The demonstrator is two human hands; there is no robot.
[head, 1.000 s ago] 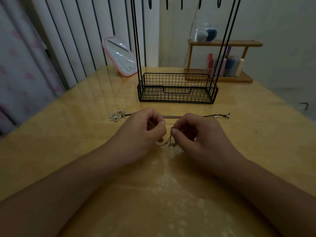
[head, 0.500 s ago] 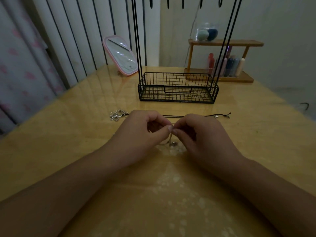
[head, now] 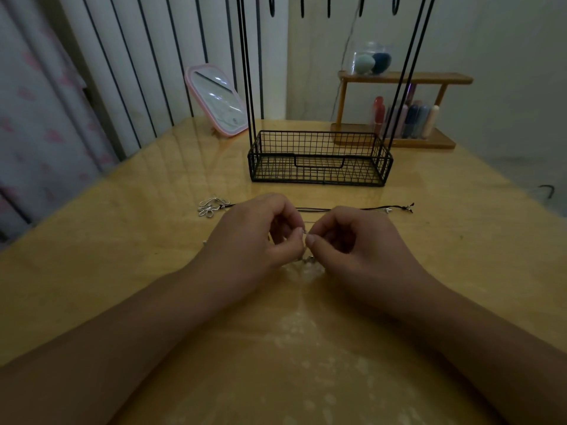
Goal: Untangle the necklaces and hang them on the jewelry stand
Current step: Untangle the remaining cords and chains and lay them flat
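My left hand and my right hand meet at the middle of the table, fingertips together, both pinching a thin silver necklace whose small pendant hangs just below them. Beyond the hands a black cord necklace lies stretched across the table. A silver chain clump sits at its left end. The black wire jewelry stand stands further back, its basket base on the table and its hooks at the top edge of the view.
A pink-framed mirror leans at the back left. A wooden shelf with bottles and a jar of sponges stands at the back right. Curtains hang on the left, and the wooden table spreads wide around the hands.
My two hands have closed the small gap between them and lifted slightly, fingertips now touching over the silver chain. The cord necklace and the chain clump have not moved.
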